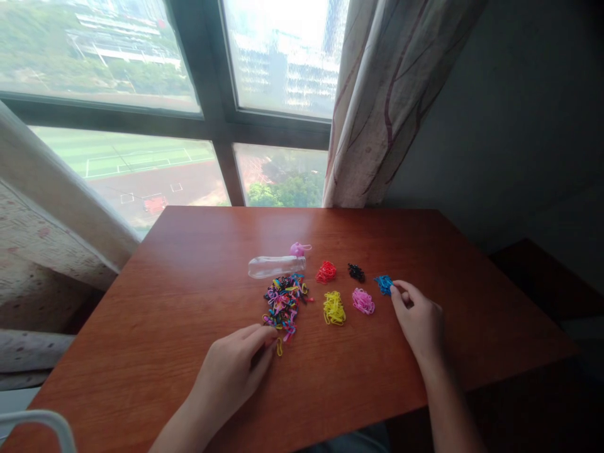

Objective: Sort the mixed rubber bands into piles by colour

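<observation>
A mixed pile of small colored rubber bands [283, 299] lies near the middle of the table. My left hand [240, 362] is at its near edge, fingers pinched together, with a yellow rubber band [279, 347] at the fingertips. To the right are sorted heaps: red rubber bands [326, 272], black rubber bands [356, 272], yellow rubber bands [335, 308] and pink rubber bands [363, 301]. My right hand [419, 314] touches the heap of blue rubber bands [384, 284], thumb and forefinger closed on a blue band at its edge.
Behind the mixed pile, a clear plastic bottle-shaped container [276, 267] lies on its side. Beside its mouth sits a pink lid with a loop [298, 249]. The wooden table [198, 251] stands against a window, with curtains [377, 107] on both sides.
</observation>
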A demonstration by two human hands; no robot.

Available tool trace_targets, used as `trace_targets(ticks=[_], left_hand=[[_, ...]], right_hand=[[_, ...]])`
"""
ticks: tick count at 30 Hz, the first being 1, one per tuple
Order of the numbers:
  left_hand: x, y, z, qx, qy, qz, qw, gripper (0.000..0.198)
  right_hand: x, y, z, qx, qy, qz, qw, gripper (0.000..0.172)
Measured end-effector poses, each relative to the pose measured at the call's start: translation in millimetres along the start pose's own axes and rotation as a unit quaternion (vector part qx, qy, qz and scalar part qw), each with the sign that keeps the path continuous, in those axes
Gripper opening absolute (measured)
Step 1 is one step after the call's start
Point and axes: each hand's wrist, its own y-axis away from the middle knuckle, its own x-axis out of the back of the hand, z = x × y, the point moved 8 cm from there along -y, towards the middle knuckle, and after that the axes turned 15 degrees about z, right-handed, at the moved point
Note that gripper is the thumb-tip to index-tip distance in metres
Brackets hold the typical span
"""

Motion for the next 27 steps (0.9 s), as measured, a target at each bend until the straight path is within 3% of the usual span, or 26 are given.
trace_targets(ticks=[5,14,18,27], left_hand=[[1.3,-1,2,-0.002,-0.009,-0.004,1.0,0.02],[-3.9,1,0,-0.006,-0.027,-0.02,0.999,0.021],[-3.7,1,-1,-0.001,-0.021,-0.017,1.0,0.019],[-5.0,1,-2,0.013,-0.011,-0.025,1.0,0.016]], right_hand=[[7,28,-46,0.012,-0.1,-0.007,0.995,0.034],[-2,85,-125,0.047,-0.237,-0.099,0.965,0.026],[-3,97,-140,0.076,-0.245,-0.125,0.959,0.023],[0,104,-144,0.104,-0.235,-0.141,0.956,0.02]])
